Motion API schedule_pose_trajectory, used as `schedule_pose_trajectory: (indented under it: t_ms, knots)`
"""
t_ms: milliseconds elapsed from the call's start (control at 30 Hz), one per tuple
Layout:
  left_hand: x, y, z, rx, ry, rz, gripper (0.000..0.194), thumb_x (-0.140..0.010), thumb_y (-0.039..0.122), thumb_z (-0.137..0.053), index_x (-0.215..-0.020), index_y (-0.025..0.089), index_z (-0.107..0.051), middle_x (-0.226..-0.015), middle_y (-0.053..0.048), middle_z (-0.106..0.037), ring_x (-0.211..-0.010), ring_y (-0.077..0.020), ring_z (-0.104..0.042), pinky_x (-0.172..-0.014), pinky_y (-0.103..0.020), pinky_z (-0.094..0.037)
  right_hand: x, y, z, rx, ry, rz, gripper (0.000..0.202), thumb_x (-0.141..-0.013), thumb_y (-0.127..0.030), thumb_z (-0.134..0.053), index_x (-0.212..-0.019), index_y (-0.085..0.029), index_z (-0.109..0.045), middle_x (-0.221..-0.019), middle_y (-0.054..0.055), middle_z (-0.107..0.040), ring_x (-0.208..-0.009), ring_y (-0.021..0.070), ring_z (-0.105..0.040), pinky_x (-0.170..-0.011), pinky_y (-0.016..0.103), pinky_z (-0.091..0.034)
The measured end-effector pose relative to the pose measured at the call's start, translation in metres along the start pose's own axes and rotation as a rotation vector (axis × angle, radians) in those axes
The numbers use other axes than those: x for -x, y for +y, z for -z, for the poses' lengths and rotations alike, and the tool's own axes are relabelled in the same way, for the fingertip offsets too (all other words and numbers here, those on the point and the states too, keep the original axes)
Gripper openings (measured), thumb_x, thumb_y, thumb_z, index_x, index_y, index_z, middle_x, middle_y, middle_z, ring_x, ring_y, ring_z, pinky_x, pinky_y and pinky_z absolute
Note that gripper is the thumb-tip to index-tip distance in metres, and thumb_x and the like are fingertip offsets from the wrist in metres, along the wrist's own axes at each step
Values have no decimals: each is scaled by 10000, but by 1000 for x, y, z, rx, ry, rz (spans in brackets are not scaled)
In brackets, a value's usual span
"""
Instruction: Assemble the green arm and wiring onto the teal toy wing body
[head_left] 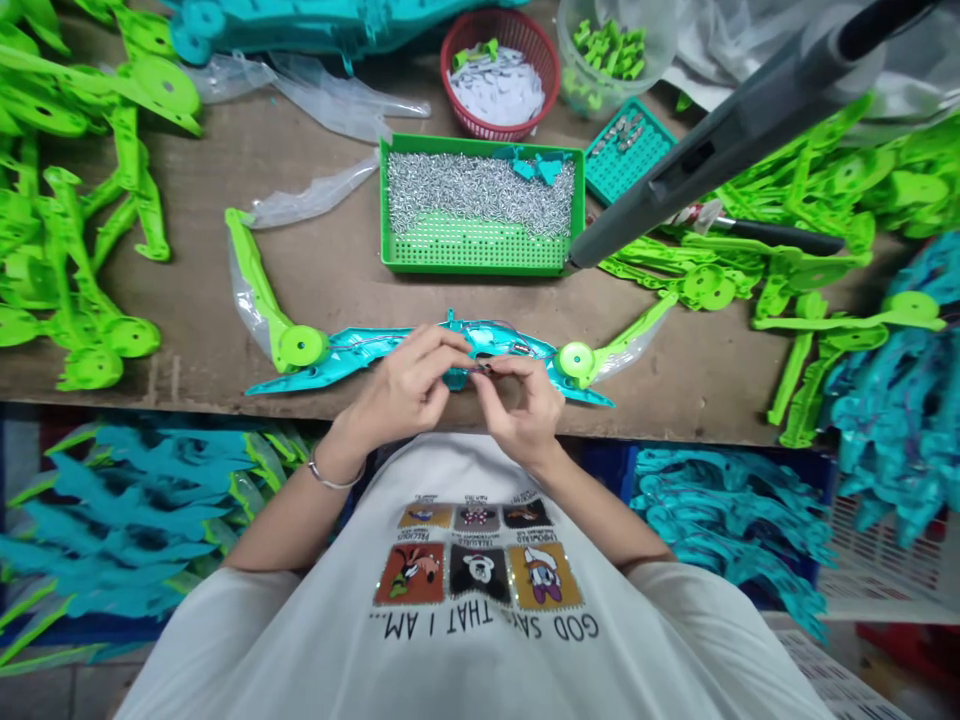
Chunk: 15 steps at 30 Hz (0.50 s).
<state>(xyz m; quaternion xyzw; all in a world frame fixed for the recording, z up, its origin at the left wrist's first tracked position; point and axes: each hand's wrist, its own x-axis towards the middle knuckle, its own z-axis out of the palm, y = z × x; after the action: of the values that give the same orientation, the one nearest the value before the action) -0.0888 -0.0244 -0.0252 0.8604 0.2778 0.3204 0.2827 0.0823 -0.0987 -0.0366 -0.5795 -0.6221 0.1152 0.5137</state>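
My left hand (409, 385) and right hand (525, 400) pinch a small metal piece (485, 369) over the toy bow (420, 350), which lies near on the worktop (337, 270).

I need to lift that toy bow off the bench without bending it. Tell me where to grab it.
Grip the teal middle body of the toy bow, from the near edge where both hands already meet. The green arms are thin, curve outward and sit in loose plastic film, so they would flex.
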Motion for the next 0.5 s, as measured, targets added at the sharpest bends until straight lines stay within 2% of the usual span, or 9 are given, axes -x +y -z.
schedule_pose_trajectory:
  t_ms: [133, 267, 400, 500]
  knots:
    - [-15, -14, 9, -189, -143, 15, 442, -827, -2, -471, -1153, 217, -674, -1291, -138, -622, -1199, -301, -572, -1013, -525, -492, 1, 0, 1, 22, -29, 41, 217, -871, -119, -677, -1021, -234, -572, -882, 14, -706, -767, 150, -703, -702, 305, -608]
    - [-29, -24, 11, -184, -310, 4, 275, -930, 134, -506, -1063, 229, -726, -1323, -151, -595, -1209, -331, -554, -1003, -551, -482, 2, 3, 3, 27, -15, 57, 189, -881, -124, -642, -1007, -236, -556, -852, 17, -690, -784, 168, -710, -710, 333, -613]
    - [-29, -27, 12, -171, -342, 1, 217, -967, 194, -492, -973, 208, -708, -1266, -144, -610, -1177, -311, -565, -999, -508, -483, 4, 6, 5, 18, 12, 7, 222, -878, -144, -656, -1063, -233, -570, -883, 23, -695, -748, 152, -703, -682, 306, -613]
    - [-24, -25, 12, -149, -347, -10, 243, -913, 131, -489, -1073, 194, -661, -1276, -143, -606, -1181, -286, -568, -1014, -468, -479, 1, 6, 7, 1, -25, -49, 300, -888, -157, -649, -1175, -221, -587, -948, 49, -714, -742, 152, -693, -662, 307, -610]
